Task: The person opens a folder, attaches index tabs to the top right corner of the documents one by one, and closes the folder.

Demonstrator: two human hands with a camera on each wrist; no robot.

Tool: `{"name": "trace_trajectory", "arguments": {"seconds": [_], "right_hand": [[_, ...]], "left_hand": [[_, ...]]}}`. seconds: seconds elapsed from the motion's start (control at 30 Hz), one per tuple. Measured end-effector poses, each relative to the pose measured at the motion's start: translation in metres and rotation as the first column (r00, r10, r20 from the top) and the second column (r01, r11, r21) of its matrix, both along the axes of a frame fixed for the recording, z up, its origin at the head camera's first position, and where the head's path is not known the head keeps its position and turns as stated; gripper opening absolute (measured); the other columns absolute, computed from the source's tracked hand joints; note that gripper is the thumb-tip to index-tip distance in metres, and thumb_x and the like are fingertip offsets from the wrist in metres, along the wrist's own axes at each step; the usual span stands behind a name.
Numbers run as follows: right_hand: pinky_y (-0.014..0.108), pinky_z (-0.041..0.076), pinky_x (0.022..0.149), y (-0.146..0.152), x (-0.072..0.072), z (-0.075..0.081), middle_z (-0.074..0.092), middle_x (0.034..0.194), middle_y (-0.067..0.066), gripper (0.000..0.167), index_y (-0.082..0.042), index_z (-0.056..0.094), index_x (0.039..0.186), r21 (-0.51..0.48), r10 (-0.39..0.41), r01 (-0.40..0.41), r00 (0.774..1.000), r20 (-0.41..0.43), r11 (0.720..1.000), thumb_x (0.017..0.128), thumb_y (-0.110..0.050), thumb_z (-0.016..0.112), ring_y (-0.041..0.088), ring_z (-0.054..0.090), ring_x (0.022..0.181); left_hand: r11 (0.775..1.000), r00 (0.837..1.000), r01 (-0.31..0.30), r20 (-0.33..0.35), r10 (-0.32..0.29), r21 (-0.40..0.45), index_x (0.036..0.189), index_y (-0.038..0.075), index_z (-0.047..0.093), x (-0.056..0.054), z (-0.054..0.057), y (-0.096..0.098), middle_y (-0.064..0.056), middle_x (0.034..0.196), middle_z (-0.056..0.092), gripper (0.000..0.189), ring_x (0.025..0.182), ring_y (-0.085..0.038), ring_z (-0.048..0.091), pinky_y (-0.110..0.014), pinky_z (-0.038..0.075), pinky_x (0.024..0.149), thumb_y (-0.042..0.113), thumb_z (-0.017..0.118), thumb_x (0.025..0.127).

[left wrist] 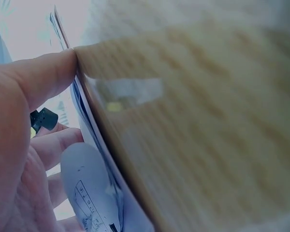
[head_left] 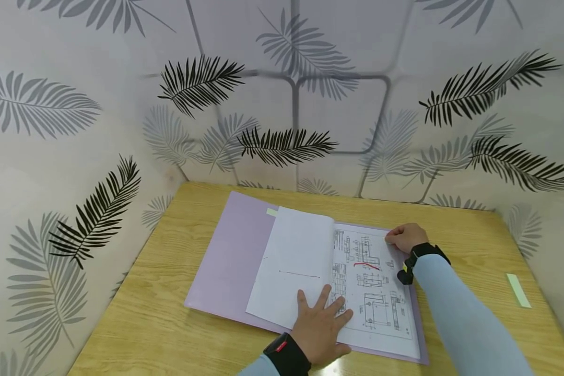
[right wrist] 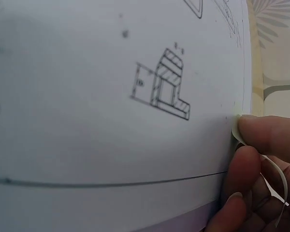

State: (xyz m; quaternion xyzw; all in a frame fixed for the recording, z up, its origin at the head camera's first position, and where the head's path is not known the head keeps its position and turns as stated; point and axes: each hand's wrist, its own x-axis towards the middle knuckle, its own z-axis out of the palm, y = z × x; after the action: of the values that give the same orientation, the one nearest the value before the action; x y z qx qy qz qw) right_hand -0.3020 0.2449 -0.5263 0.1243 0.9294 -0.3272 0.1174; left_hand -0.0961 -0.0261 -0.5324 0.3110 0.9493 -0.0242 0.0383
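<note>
A lilac folder (head_left: 227, 256) lies spread on the table with white sheets in it. The left sheet (head_left: 296, 245) is mostly blank; the right sheet (head_left: 385, 334) bears technical drawings and a red mark. My left hand (head_left: 320, 330) rests with fingers spread across the lower part of the sheets, near the fold. At the right sheet's upper right corner, my right hand (head_left: 408, 237) pinches a thin pale sticky tab (right wrist: 236, 129) between thumb and finger, against the page edge. The tab's other end curls among the fingers, partly hidden.
Another pale green tab (head_left: 271, 212) sticks out by the top of the left sheet. A pale green strip (head_left: 518, 290) lies on the wooden table (head_left: 470, 235) to the right. Leaf-patterned sheeting (head_left: 338, 120) rises behind the table and at its sides.
</note>
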Motion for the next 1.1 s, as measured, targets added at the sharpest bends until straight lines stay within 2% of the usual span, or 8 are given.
{"name": "trace_trajectory", "arguments": {"seconds": [0.3, 0.83, 1.1], "right_hand": [[0.031, 0.042, 0.063, -0.0018, -0.0002, 0.0032, 0.064, 0.087, 0.011, 0.022, -0.002, 0.069, 0.100, 0.009, -0.004, 0.004, 1.000, 0.019, 1.000, 0.090, -0.022, 0.064, 0.025, 0.055, 0.078], [0.032, 0.042, 0.064, -0.0031, 0.0002, 0.0081, 0.065, 0.087, 0.012, 0.023, -0.002, 0.071, 0.099, 0.047, 0.008, -0.010, 0.999, 0.037, 0.999, 0.090, -0.022, 0.065, 0.027, 0.055, 0.079], [0.032, 0.043, 0.063, -0.0007, -0.0007, 0.0043, 0.065, 0.090, 0.013, 0.023, -0.003, 0.068, 0.099, 0.097, 0.031, -0.031, 1.000, 0.004, 0.995, 0.090, -0.024, 0.068, 0.028, 0.055, 0.078]], "left_hand": [[1.000, 1.000, 0.000, -0.008, 0.000, 0.010, 0.142, 0.040, 0.045, -0.0004, -0.0042, 0.0003, 0.009, 0.151, 0.037, 0.072, 0.144, -0.030, 0.018, -0.075, 0.024, 0.095, 0.075, 0.053, 0.079], [1.000, 1.000, -0.002, 0.005, 0.002, 0.005, 0.142, 0.040, 0.045, -0.0002, -0.0034, 0.0006, 0.008, 0.151, 0.037, 0.073, 0.144, -0.030, 0.019, -0.075, 0.024, 0.095, 0.075, 0.053, 0.079], [1.000, 1.000, 0.000, -0.001, 0.000, 0.023, 0.141, 0.039, 0.047, 0.0013, -0.0006, -0.0004, 0.008, 0.150, 0.039, 0.072, 0.144, -0.030, 0.020, -0.075, 0.026, 0.094, 0.073, 0.056, 0.079]]}}
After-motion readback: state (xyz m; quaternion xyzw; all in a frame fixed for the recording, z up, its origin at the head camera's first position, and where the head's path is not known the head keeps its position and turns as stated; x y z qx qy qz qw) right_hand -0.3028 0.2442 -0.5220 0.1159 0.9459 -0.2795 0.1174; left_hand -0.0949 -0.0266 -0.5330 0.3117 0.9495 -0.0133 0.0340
